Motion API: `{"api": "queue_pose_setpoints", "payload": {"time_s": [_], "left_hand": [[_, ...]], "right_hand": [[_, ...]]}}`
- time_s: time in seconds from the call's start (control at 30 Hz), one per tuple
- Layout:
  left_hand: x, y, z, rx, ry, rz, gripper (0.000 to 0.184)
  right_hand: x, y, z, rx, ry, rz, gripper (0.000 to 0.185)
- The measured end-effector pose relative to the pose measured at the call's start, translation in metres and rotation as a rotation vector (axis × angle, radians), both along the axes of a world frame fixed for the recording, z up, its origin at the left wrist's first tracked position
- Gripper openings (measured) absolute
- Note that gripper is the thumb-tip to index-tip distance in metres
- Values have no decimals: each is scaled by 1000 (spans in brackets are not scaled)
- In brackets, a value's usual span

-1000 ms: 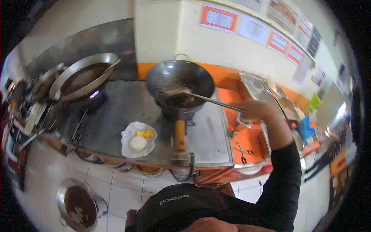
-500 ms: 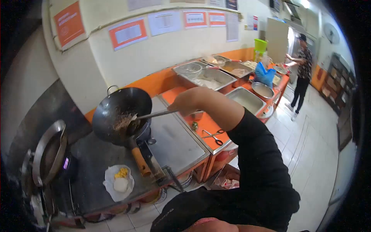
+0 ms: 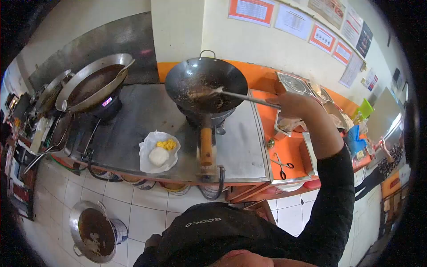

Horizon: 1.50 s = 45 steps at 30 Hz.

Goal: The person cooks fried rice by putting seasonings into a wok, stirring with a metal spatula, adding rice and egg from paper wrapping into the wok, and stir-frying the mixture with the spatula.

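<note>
My right hand (image 3: 291, 106) is closed around the long shaft of a wok spatula (image 3: 249, 96), held out to the right of the black wok (image 3: 231, 78). The spatula's tip reaches into the wok and touches brown, minced-looking food (image 3: 195, 92). On a burner, the wok rests with its wooden handle (image 3: 206, 147) pointing toward me. To the wok's front left, a paper-lined dish (image 3: 148, 141) holds a white rice mound (image 3: 159, 157) and yellow crumbled food (image 3: 167, 144). My left hand does not show.
Left, a large metal pan (image 3: 71, 95) of dark liquid sits on another burner. A pot (image 3: 80, 213) stands on the floor. Scissors (image 3: 282, 165) lie on the orange counter (image 3: 284, 147) at right, near metal trays (image 3: 309, 153). A person (image 3: 389, 162) stands far right.
My view has swung left, bringing the left pan and floor pot more fully into sight. My right hand still holds the spatula in the wok.
</note>
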<state>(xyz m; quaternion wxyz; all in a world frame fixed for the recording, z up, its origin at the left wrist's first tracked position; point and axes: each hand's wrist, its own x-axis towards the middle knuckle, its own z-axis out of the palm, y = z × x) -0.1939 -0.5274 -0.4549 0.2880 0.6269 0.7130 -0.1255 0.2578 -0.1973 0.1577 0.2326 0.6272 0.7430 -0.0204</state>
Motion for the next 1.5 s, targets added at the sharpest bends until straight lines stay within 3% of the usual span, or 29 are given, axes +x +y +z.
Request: {"api": "queue_pose_setpoints", "payload": {"time_s": [0.03, 0.17, 0.23, 0.27, 0.37, 0.43, 0.47, 0.6, 0.73, 0.9, 1.0, 1.1, 1.13, 1.23, 1.27, 1.37, 1.4, 1.43, 1.5], "left_hand": [[2, -2, 0, 3, 0, 1, 25], [-2, -1, -16, 47, 30, -25, 25], [-13, -3, -61, 69, 87, -57, 25], [-20, -10, -113, -28, 84, 153, 28], [-6, -25, -45, -26, 2, 94, 27], [-1, -26, -26, -36, -15, 122, 27], [2, -24, -18, -37, -24, 131, 27], [9, -13, 5, -42, -56, 177, 26], [31, -23, 76, -63, -157, 371, 25], [13, -23, 27, -49, -76, 217, 26], [7, -17, 6, -24, -55, 178, 26], [5, -25, -9, -11, -50, 158, 26], [5, -29, -13, -8, -49, 149, 27], [-3, -29, -28, 14, -32, 113, 27], [-6, -26, -36, 27, -24, 97, 28], [-28, -21, -138, 226, 4, -79, 29], [-24, -14, -113, 73, 41, -21, 31], [-9, 3, -43, -82, 89, 28, 33], [1, -20, -7, 59, -4, 28, 33]], "right_hand": [[8, 17, -15, 100, -33, 142, 57], [5, 16, -6, 60, 18, 162, 57], [31, 24, -4, 58, 119, 164, 57], [26, 22, -2, 66, 121, 127, 58], [13, 19, -4, 60, 119, 111, 59], [9, 33, -23, 44, 121, 231, 59], [5, 31, -21, 10, 119, 101, 59], [26, 26, -16, 29, 118, 209, 59], [-8, 6, -31, 65, 116, 177, 59], [17, 5, -7, -31, 196, -15, 63], [35, 2, -3, -31, 76, 103, 64], [14, -14, 0, -112, 243, 12, 64], [23, 0, -20, -39, 224, 99, 64], [3, 2, -12, -45, 72, -62, 65], [9, -6, -2, -107, 326, -247, 66], [57, 5, -13, -10, 143, 291, 66], [8, -19, 9, -103, 194, -9, 65], [3, -14, 1, -44, 113, 2, 66], [2, 3, -21, 77, -39, 27, 66]]}}
